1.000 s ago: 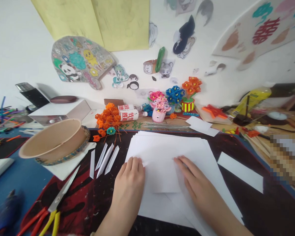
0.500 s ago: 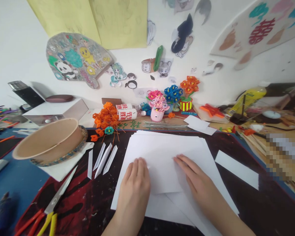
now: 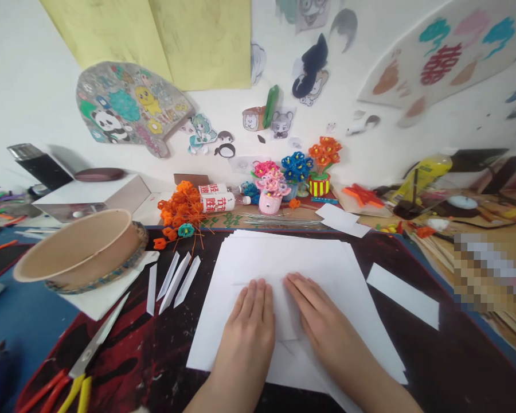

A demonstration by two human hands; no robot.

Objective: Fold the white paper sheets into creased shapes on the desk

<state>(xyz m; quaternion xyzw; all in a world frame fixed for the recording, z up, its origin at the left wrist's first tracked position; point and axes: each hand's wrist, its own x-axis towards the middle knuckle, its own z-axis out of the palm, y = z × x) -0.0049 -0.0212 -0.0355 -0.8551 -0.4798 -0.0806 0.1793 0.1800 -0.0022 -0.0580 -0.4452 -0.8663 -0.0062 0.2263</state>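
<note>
The left hand (image 3: 249, 330) and right hand (image 3: 327, 321) lay flat, outstretched — both touching the paper (image 3: 286, 318) beneath. Scissors (image 3: 86, 355) lay left of the hands — near folded strips (image 3: 175, 285).

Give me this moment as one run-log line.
left hand: palm-down on paper | right hand: palm-down on paper | left of paper: strips, scissors

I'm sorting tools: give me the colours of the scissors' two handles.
A red handle and a yellow handle, seen in the head view.
</note>
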